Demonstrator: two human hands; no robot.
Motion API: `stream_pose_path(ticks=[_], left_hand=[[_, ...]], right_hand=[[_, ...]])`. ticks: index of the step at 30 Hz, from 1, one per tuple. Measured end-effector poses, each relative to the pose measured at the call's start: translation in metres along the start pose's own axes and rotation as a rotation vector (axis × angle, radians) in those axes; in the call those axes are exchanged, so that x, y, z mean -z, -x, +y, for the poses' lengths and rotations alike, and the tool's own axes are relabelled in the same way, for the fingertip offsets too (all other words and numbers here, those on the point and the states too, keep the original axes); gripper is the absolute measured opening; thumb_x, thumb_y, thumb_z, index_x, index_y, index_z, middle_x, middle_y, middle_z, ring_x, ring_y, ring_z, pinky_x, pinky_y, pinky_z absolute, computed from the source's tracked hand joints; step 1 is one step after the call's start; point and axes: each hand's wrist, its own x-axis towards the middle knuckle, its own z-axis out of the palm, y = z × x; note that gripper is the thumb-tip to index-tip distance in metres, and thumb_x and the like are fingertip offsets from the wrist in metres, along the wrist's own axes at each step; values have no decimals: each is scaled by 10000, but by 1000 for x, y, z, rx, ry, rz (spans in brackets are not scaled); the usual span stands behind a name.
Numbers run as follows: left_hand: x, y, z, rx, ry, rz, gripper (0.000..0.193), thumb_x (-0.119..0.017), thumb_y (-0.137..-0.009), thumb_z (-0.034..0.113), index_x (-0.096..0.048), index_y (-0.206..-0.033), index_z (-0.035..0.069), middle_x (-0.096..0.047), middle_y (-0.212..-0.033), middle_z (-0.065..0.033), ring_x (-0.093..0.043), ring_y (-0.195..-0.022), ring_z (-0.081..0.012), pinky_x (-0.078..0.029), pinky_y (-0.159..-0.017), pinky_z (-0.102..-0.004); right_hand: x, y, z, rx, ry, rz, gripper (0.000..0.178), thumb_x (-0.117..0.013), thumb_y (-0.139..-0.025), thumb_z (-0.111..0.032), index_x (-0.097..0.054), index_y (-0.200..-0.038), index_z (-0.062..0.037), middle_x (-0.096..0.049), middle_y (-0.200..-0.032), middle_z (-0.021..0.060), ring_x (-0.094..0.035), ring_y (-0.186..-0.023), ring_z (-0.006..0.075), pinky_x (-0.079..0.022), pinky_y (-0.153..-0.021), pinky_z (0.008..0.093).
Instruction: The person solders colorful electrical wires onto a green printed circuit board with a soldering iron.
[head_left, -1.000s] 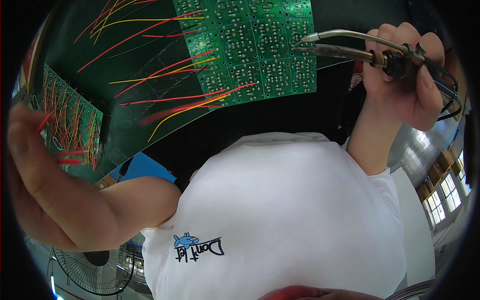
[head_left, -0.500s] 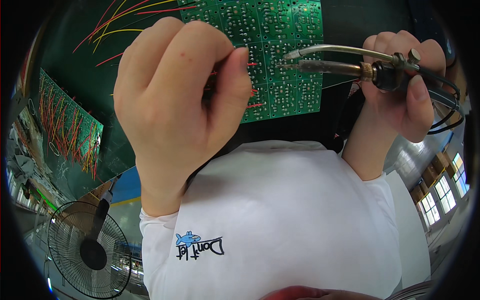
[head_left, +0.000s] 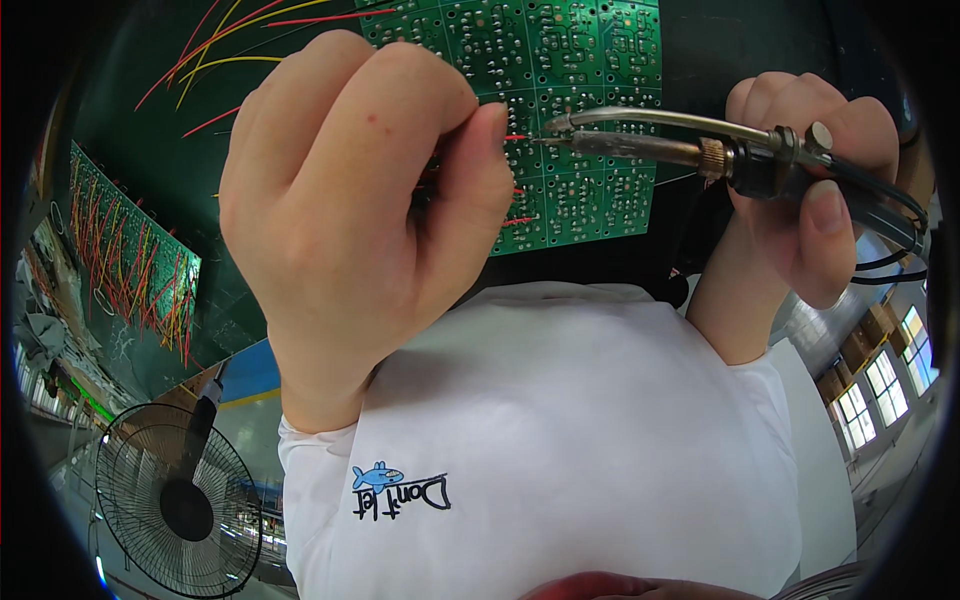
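A green circuit board panel [head_left: 585, 215] with rows of solder joints lies on the dark green work surface. Over its left part is my left hand [head_left: 360, 190], thumb and forefinger pinched on a red wire [head_left: 517, 137] whose end points right. My right hand [head_left: 815, 160] grips a soldering iron [head_left: 690, 152] with a thin metal tube clamped along it. The iron's tip reaches the wire's end at the board; whether they touch I cannot tell. Behind my left hand, more red and yellow wires [head_left: 235, 62] fan out to the left, their other ends partly hidden.
At the left, another green board [head_left: 135, 250] carries many red and yellow wires. A black fan [head_left: 185, 500] stands beyond the table at lower left. Black cables [head_left: 895, 270] trail from the iron's handle at right.
The soldering iron has moved left, bringing its tip to the red wire's end. The board has shifted slightly right and down in view. My left hand keeps its pinch.
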Motion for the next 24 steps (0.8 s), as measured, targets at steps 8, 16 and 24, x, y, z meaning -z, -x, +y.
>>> stream_pose_path(ticks=[8,16,24], left_hand=[[-4,-1,0,14,12,8,189,-724,-884,73,-592,-758,25,-491,-657,-17,-422,-550,-102,-320,-469,-242],[-20,11,13,198,11,159,182,-725,-879,64,-594,-759,24,-496,-655,-18,-427,-549,-103,-332,-468,-240],[-12,-7,25,224,64,64,171,-722,-873,48,-593,-764,22,-495,-658,-21,-433,-555,-107,-337,-471,-241]], right_hand=[[0,-1,1,1,42,7,281,-566,-893,-197,-518,-1107,-22,-536,-793,114,-447,-600,138,-354,-515,277],[2,1,2,-7,35,4,282,-562,-885,-189,-517,-1107,-22,-531,-789,114,-446,-601,143,-345,-512,289],[17,10,2,-31,-40,34,251,-547,-859,-184,-517,-1075,-59,-528,-813,116,-437,-634,169,-332,-590,325]])
